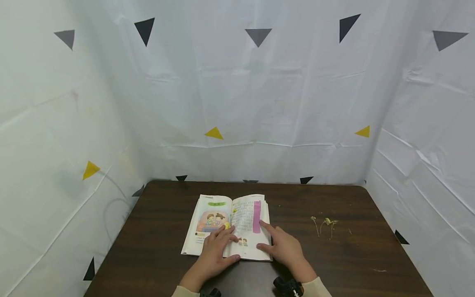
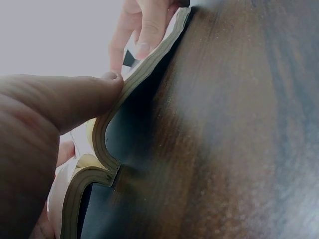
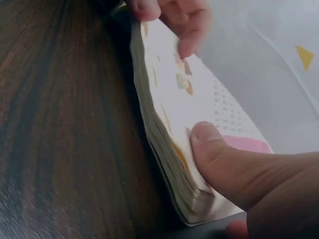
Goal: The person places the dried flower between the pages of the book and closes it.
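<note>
An open book (image 1: 245, 249) lies face up on the dark wooden table. Its left page carries a coloured picture of children (image 1: 214, 220); a purple-pink band (image 1: 257, 216) runs beside the text on the right page. My left hand (image 1: 214, 253) rests across the lower middle of the book, fingers spread over both pages, and in the left wrist view its thumb (image 2: 75, 99) lies at the bottom edge. My right hand (image 1: 287, 247) touches the right page near its outer edge, index finger by the band. In the right wrist view, its thumb (image 3: 212, 149) presses on the page.
Several thin, withered plant sprigs (image 1: 326, 222) lie on the table (image 1: 352, 255) to the right of the book. White sheeting (image 1: 256, 103) with dark and yellow triangles hangs behind the table and at both sides. Each wrist wears a black camera mount (image 1: 287, 286).
</note>
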Demonstrator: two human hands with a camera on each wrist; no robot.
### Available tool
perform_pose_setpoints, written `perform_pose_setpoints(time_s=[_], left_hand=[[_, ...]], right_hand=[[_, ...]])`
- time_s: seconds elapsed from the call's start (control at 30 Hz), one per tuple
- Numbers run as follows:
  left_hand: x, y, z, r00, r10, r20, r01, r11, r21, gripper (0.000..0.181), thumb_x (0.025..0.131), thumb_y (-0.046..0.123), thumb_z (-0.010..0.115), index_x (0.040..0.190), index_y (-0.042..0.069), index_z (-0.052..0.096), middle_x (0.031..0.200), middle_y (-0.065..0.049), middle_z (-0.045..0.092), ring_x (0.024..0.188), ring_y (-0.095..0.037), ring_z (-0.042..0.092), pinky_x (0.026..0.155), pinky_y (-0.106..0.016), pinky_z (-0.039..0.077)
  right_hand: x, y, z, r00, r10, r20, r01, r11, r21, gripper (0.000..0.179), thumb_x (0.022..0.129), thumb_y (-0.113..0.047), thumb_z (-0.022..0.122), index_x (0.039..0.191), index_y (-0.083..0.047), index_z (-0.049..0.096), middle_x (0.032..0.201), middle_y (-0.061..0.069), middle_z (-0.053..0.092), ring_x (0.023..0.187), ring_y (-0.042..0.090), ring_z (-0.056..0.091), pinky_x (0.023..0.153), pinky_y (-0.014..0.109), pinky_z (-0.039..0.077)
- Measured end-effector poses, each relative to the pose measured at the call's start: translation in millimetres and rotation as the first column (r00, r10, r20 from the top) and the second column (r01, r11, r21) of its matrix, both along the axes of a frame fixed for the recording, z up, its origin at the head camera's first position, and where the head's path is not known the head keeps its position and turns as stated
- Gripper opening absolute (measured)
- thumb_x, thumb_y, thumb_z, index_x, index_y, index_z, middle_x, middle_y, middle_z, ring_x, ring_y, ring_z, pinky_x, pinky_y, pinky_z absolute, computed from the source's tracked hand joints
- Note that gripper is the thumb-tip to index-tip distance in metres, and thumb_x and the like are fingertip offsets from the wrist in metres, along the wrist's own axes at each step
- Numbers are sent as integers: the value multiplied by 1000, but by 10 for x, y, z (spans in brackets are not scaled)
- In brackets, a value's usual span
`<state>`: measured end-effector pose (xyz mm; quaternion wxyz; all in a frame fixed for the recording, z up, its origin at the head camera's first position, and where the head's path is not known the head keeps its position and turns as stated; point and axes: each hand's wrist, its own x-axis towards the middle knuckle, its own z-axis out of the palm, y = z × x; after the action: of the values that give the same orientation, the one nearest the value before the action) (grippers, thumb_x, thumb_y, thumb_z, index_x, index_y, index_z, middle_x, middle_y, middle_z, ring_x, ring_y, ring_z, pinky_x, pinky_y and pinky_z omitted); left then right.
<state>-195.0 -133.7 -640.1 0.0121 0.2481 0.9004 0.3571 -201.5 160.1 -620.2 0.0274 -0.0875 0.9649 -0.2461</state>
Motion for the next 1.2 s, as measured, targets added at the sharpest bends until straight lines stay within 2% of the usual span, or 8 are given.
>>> perform_pose_setpoints(time_s=[0.3, 0.57, 0.73, 0.8, 0.97, 1.07, 1.13, 1.2], left_hand=[[4, 3, -3, 1000, 1, 7, -1, 1000, -4, 43, 95, 51, 82, 130, 34, 63, 173, 1, 45, 163, -38, 31, 121, -73, 25], [-10, 0, 1, 1000, -3, -12, 3, 1000, -13, 44, 96, 52, 80, 131, 33, 63, 173, 0, 46, 163, -39, 32, 121, -73, 25], [-5, -13, 30, 1000, -1, 5, 1, 1000, 4, 50, 95, 51, 82, 135, 33, 59, 174, 1, 45, 163, -38, 33, 122, -72, 25], [-9, -23, 36, 1000, 4, 12, -4, 1000, 7, 54, 94, 51, 82, 139, 32, 57, 174, 2, 44, 164, -37, 33, 122, -71, 25], [-19, -32, 21, 1000, 7, 5, -7, 1000, 7, 61, 94, 52, 82, 143, 28, 56, 174, 1, 45, 164, -36, 32, 123, -70, 25], [-20, -29, 1, 1000, 8, 2, -8, 1000, 5, 61, 94, 53, 83, 142, 29, 56, 174, 2, 45, 164, -36, 33, 123, -69, 26], [-18, -25, -12, 1000, 9, 4, -9, 1000, 3, 61, 93, 53, 83, 142, 29, 55, 174, 2, 45, 164, -36, 33, 123, -69, 26], [-15, -22, -16, 1000, 9, 3, -9, 1000, -1, 61, 93, 53, 83, 142, 29, 55, 174, 3, 44, 164, -35, 32, 123, -69, 25]], right_hand=[[9, 158, 114, 973, 167, 157, -133, 970, -204, 98, 78, -42, 99, 163, -23, 53, 95, 4, 53, 76, 17, 47, 63, 28, 35], [-6, 75, 79, 995, 47, 89, -35, 989, -141, 82, 83, -49, 93, 155, -26, 61, 97, 3, 62, 79, 17, 56, 66, 34, 43], [-28, 1, -13, 998, -52, 25, 53, 997, -53, 98, 82, -59, 91, 162, -16, 52, 144, 13, 71, 120, 29, 73, 93, 52, 59], [-32, -35, -36, 997, -81, -9, 81, 996, -24, 96, 84, -62, 88, 161, -17, 53, 148, 13, 70, 123, 31, 74, 93, 55, 60], [-22, -112, -29, 990, -135, -30, 131, 986, -99, 66, 87, -57, 87, 140, -21, 69, 97, 0, 66, 75, 16, 61, 61, 36, 47], [-22, -147, -15, 982, -188, 12, 183, 934, -308, 34, 92, -42, 87, 105, -15, 71, 83, -2, 51, 68, 12, 47, 60, 28, 37], [-17, -174, 3, 974, -218, 65, 221, 841, -493, 29, 95, -32, 85, 87, -11, 66, 78, -3, 51, 68, 11, 47, 60, 25, 37], [-3, -207, 16, 963, -230, 140, 266, 718, -644, 35, 97, -30, 83, 80, -6, 63, 72, -4, 51, 67, 11, 48, 59, 24, 37]])
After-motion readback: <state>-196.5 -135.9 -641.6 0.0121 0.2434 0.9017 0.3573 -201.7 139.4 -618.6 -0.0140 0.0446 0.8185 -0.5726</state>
